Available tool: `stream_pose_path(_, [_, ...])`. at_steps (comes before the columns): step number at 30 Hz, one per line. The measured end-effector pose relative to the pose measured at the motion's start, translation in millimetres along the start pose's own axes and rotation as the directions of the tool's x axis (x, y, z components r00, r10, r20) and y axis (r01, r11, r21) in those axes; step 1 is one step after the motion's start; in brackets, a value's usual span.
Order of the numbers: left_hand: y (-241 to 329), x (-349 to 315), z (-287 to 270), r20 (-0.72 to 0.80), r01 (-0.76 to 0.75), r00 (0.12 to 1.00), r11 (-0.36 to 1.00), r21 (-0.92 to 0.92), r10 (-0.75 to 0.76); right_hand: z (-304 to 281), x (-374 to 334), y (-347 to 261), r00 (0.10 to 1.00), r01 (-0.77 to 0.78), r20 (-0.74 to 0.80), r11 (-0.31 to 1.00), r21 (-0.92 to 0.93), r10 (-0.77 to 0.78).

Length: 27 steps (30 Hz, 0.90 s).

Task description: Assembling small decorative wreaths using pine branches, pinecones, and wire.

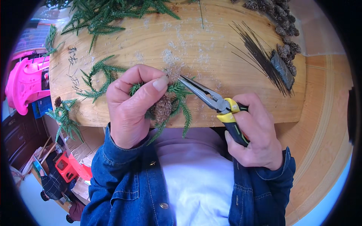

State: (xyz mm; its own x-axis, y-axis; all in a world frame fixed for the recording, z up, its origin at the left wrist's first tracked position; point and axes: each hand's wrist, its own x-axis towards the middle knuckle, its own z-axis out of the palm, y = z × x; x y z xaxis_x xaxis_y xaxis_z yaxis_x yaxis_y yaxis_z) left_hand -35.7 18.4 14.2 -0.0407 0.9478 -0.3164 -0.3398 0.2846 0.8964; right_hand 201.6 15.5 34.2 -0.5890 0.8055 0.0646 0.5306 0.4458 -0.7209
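Thumb and forefinger of my left hand (132,101) are pinched together over a brown pine cone (162,110) with green artificial pine sprigs (185,111) around its top. The bundle hangs at the table's near edge, partly hidden by the fingers. Wrapped round the black-and-yellow handles of long-nose pliers (213,100) is my right hand (256,132). The plier jaws point up and left, slightly parted, their tips just right of my left thumb and apart from the sprigs. Whether a wire end sits in the left pinch is too small to tell.
On the wooden table (211,41) lie a heap of green sprigs (109,15), a loose sprig (100,77), and a small cone-and-sprig bundle (64,116) at the left edge. Thin dark wires (260,56) and several pine cones (281,22) are right. A pink chair (28,83) stands left.
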Motion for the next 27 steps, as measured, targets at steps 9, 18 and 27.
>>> stream_pose_path(9, [2,-3,2,0.061,-0.008,0.998,1.000,-0.019,0.009,3,5,5,0.999,0.050,-0.005,0.980,0.192,-0.050])
stream_pose_path(18, [5,-6,3,0.061,0.030,0.998,1.000,-0.001,-0.030,6,-2,8,0.997,0.083,-0.011,0.996,0.032,-0.083])
stream_pose_path(27, [6,-10,3,0.055,0.073,0.996,0.997,0.011,-0.074,6,-5,8,0.998,0.070,-0.004,0.994,-0.080,-0.070])
